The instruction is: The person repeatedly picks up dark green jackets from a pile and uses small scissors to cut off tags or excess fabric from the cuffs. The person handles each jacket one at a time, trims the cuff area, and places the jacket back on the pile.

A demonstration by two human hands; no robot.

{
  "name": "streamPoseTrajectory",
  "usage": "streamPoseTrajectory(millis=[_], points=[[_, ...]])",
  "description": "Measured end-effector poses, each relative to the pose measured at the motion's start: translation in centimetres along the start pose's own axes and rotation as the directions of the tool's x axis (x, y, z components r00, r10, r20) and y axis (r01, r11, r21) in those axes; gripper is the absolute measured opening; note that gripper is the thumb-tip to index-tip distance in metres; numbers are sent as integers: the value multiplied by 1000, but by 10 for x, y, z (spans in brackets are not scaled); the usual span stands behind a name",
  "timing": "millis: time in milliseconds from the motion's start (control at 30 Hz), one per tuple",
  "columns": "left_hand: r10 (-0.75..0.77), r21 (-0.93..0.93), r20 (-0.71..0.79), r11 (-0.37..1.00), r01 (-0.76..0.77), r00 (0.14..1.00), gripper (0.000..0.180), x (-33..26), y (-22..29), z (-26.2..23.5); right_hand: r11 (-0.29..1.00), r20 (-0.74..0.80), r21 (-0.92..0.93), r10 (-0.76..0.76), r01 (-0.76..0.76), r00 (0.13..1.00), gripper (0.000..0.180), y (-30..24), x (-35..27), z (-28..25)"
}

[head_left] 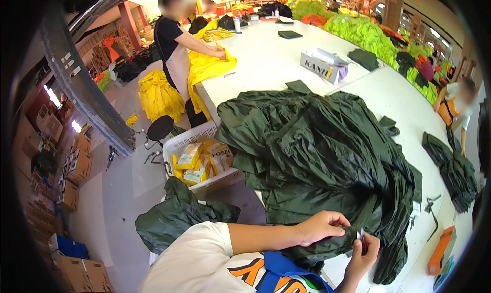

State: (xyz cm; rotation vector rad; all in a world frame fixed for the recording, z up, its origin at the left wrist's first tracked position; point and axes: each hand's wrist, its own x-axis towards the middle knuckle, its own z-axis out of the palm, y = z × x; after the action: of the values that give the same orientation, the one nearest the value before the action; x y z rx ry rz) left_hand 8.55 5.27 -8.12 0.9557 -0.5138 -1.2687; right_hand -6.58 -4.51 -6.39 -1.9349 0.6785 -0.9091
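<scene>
A large heap of dark green, thin, shiny garments covers the near part of the white table. At its near edge my left hand pinches a fold of a dark green garment. My right hand is closed close beside it, its thumb and fingertips together at a small white tag on the fabric. The garment drapes toward my body, and its lower part is partly hidden by my left arm.
Left of the table stands a white crate with yellow packets; another dark green garment lies below it. A cardboard box sits on the table. A person handles yellow fabric at far left; another person stands at right. An orange box lies at near right.
</scene>
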Motion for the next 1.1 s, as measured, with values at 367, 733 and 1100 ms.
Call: streamPoseTrajectory(millis=[367, 733, 1100], points=[[-42, 284, 64, 959, 22, 997, 54, -16, 4, -11, 985, 54, -7, 175, -175, 983, 23, 16, -17, -8], [92, 618, 99, 775, -133, 991, 100, -55, 16, -50, 902, 232, 291, 256, -318, 938, 19, 27, -30, -2], [177, -303, -179, 926, -226, 968, 45, 11, 53, -6, 980, 290, 191, -7, -50, 957, 84, -1, -9, -5]])
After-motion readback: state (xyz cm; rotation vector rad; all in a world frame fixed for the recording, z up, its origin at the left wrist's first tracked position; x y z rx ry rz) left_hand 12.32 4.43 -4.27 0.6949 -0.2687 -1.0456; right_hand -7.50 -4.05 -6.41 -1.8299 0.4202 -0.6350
